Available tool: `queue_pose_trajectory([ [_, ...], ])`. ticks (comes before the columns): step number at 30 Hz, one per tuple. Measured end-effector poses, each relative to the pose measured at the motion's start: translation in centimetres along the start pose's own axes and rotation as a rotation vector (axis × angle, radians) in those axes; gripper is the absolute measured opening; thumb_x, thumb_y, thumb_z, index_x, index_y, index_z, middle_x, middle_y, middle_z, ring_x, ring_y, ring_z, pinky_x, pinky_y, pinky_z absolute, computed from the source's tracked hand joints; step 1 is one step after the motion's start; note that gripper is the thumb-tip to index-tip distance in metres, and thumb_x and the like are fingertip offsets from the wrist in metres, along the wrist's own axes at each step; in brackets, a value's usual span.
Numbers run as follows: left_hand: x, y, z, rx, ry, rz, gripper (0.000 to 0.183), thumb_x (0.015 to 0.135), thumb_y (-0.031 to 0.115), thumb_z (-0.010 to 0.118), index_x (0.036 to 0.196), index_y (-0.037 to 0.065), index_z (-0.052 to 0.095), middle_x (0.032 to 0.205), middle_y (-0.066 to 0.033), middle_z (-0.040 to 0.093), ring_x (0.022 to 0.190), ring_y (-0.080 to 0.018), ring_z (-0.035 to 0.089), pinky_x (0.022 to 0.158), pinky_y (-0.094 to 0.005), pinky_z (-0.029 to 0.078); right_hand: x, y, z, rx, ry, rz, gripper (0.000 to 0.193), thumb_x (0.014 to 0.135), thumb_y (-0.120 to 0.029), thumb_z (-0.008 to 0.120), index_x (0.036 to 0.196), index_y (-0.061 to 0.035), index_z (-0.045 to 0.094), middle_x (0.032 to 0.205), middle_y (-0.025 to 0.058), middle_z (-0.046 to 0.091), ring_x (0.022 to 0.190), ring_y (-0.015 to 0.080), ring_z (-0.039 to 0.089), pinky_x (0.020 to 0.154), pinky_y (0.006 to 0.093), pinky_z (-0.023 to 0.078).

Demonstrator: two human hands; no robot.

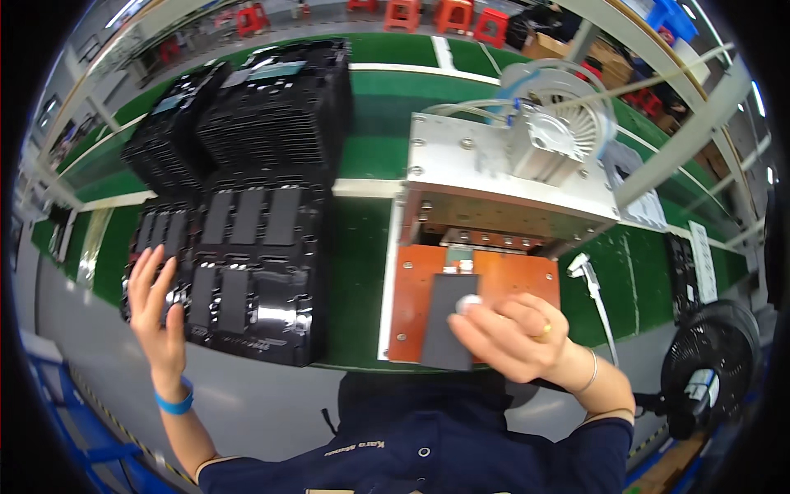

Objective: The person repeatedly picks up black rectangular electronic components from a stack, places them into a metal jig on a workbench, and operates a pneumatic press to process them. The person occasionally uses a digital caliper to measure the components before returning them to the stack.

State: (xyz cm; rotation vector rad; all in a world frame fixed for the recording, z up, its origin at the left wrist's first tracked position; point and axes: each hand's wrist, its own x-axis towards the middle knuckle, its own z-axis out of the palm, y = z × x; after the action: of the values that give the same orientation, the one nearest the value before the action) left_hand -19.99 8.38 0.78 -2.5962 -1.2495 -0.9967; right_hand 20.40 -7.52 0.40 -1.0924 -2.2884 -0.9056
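Pinching a small white round piece (pixel 468 303) between the fingertips, the right hand (pixel 523 336) is curled over the right side of a dark grey rectangular panel (pixel 444 325); whether the fingers also press on that panel cannot be told. The left hand (pixel 156 317) is well apart from it, raised with the fingers spread and grasping nothing, over or just beside the left edge of the black plastic trays (pixel 284 350); contact with them is unclear. The panel lies flat on the orange plate (pixel 524 284), its near end at the plate's front edge, left of the right hand and well to the right of the left one. With no second hand on it, the panel could, I judge, skew if the right hand dragged sideways, and its far end with the small white tabs (pixel 458 266) might then sit crooked. Carelessness under the metal press head (pixel 461 152) would risk pinched fingers, since it overhangs the plate's rear. Beyond the plate's right edge lies a white-handled tool (pixel 582 267); farther back, the pneumatic cylinder (pixel 545 148) tops the press, tall tray stacks (pixel 271 123) rise on the left, and red stools (pixel 401 15) stand in the background.
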Motion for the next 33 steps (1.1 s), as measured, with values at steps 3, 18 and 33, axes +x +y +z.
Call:
queue_pose_trajectory([
  [3,2.4,3.1,0.6,-0.052,-0.016,0.146,0.056,0.094,0.048,0.047,0.116,0.0,0.065,0.128,-0.0207,0.056,0.125,-0.0393,0.048,0.105,-0.0481,0.033,-5.1,0.1,-1.3,0.125,-0.094,0.305,0.028,0.071,-0.001,0.065,0.098,-0.0053,0.069,0.102,0.0071,0.064,0.081,0.0174,0.064,0.066,0.0289,0.054],
  [18,7.0,19.4,13.2,-0.494,-0.657,1.027,0.07,0.086,0.056,0.055,0.129,0.001,0.05,0.139,-0.019,0.044,0.13,-0.0309,0.041,0.102,-0.0461,0.037,-4.6,1.1,2.0,0.346,-0.248,0.72,0.028,0.072,-0.001,0.068,0.1,-0.0048,0.066,0.097,0.0042,0.062,0.087,0.023,0.059,0.076,0.0336,0.05],
  [33,7.0,19.3,13.6,-0.485,-0.719,1.032,0.072,0.086,0.058,0.054,0.132,0.003,0.049,0.139,-0.0194,0.045,0.129,-0.0304,0.043,0.101,-0.0467,0.038,-4.6,1.1,2.3,0.295,-0.316,0.641,0.038,0.069,-0.005,0.067,0.107,-0.0077,0.065,0.113,0.0056,0.056,0.097,0.0268,0.053,0.084,0.0376,0.046],
])
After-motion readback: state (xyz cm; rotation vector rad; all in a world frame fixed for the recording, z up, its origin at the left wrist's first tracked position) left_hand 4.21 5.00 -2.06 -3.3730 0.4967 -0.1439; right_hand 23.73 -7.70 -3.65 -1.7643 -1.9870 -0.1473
